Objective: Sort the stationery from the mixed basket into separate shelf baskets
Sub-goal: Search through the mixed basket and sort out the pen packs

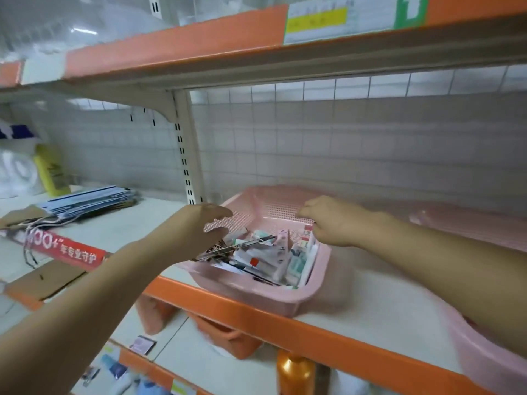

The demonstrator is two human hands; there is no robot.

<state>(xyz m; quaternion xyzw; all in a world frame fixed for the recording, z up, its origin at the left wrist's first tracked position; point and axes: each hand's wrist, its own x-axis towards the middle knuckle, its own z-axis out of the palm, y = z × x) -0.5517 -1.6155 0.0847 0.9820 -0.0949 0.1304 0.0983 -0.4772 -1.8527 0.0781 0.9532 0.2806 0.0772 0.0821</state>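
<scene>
On shelf [370,286] | pink perforated basket [256,296], mixed stationery [273,252]; left grip [199,226] wide; right grip [333,223] cannot tell

A: Body check, head view?
B: Seen: left forearm [114,283] and right forearm [445,252], bare from wrist to frame edge.
A: Hands?
B: Same for left hand [206,223] and right hand [330,220], bare. Outlines smeared by motion blur.
A: Finer detail?
B: Cannot tell, too soft.

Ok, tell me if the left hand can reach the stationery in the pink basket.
Probably yes: the left hand sits at the open-topped pink basket's left rim, with nothing covering the stationery beside it.
</scene>
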